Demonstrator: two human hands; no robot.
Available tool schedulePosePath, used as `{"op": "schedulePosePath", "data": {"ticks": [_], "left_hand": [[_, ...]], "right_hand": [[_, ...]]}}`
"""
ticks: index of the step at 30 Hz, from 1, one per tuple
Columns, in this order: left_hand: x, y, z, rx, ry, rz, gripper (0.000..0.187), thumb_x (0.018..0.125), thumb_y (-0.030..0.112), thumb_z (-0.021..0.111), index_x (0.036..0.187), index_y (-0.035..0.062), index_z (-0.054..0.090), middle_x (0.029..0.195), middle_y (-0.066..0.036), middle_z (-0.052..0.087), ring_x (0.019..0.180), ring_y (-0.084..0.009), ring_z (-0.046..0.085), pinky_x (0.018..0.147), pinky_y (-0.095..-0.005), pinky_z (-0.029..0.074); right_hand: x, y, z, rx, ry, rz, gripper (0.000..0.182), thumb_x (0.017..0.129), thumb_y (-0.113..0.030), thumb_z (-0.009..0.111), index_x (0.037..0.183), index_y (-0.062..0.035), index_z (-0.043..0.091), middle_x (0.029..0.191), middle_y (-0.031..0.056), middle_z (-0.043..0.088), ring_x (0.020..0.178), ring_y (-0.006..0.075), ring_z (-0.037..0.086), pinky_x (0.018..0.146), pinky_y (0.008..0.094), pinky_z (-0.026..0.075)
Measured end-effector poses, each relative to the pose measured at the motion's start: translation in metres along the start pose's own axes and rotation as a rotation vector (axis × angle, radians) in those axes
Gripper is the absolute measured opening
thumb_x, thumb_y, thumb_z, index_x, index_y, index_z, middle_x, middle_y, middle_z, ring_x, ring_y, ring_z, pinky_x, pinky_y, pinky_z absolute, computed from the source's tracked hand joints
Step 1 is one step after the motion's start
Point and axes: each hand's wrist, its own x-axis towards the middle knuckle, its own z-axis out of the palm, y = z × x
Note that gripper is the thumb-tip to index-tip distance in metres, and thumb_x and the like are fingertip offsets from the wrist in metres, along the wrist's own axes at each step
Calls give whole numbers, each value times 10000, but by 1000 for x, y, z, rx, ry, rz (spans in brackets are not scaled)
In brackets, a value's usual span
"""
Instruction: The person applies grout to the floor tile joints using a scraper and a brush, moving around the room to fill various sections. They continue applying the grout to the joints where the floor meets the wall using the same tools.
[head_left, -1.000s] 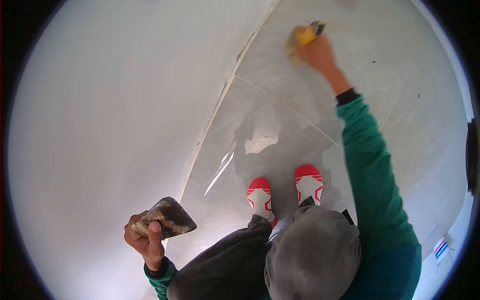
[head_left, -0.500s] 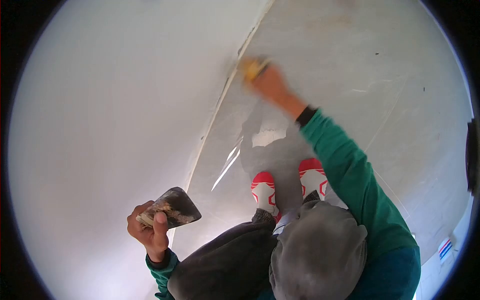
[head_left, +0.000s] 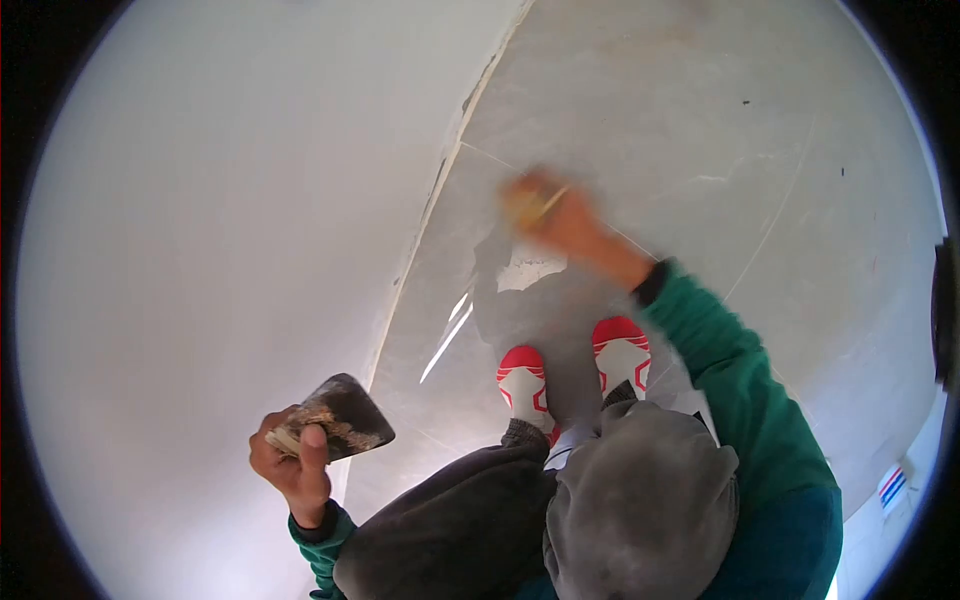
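Observation:
Low on the left, my left hand (head_left: 292, 458) grips a dark, flat plate (head_left: 350, 410) with brownish residue on it, the thumb lying over its handle end. My right hand (head_left: 570, 220) is smeared by motion above the grey tiled floor (head_left: 720, 240), its fingers closed round a yellowish tool (head_left: 528, 205) whose shape is blurred. It is apart from the seam (head_left: 432, 195) where the white wall (head_left: 250, 200) meets the floor. Dark gaps show along that pale seam.
My feet in red and white socks (head_left: 522, 385) stand on the floor below my right hand. A bright patch of light (head_left: 530, 270) and thin light streaks lie ahead of them. A dark object (head_left: 943, 315) stands at the right edge.
My right hand has moved with the yellowish tool away from the wall seam, down and to the right, nearer my feet. My left hand has hardly moved.

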Motion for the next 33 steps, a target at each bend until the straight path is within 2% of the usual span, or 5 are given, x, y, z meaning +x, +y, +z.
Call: {"op": "schedulePosePath", "data": {"ticks": [10, 16, 19, 25, 33], "left_hand": [[1, 10, 1, -191, -16, -71, 352, 787, 302, 642, 799, -33, 534, 648, -30, 524, 559, -81, 441, 505, -220, 344], [-13, -6, -7, -203, 39, -110, 342, 793, 293, 643, 798, -30, 530, 669, -40, 531, 569, -85, 445, 519, -219, 349], [-13, 3, -6, -211, -2, -120, 334, 801, 290, 630, 780, -25, 519, 680, -38, 523, 592, -87, 440, 533, -225, 341], [-21, -2, -12, -164, 23, -110, 344, 804, 307, 618, 774, -18, 509, 671, -20, 501, 582, -84, 424, 522, -227, 322], [-13, 3, -6, -86, 0, -91, 377, 799, 357, 615, 738, 2, 503, 641, -7, 463, 556, -76, 402, 499, -219, 296]], "right_hand": [[87, 22, -67, -112, -180, -124, 294, 728, -216, 646, 1005, -125, 611, 903, 84, 607, 697, 267, 557, 667, 319, 478], [84, -7, -116, -468, -1069, 5, 351, 720, -224, 610, 1066, -169, 610, 883, 91, 617, 742, 262, 562, 679, 326, 463], [97, 5, -112, -35, -638, -136, 360, 730, -227, 594, 1085, -163, 596, 886, 84, 618, 769, 266, 566, 692, 336, 457], [54, 12, -134, -249, -1174, 48, 357, 731, -182, 595, 1086, -148, 597, 893, 80, 617, 787, 236, 568, 726, 310, 446], [31, 32, -123, -23, -845, -44, 343, 729, -195, 615, 1055, -88, 597, 995, 105, 595, 831, 224, 562, 725, 321, 464]]}}
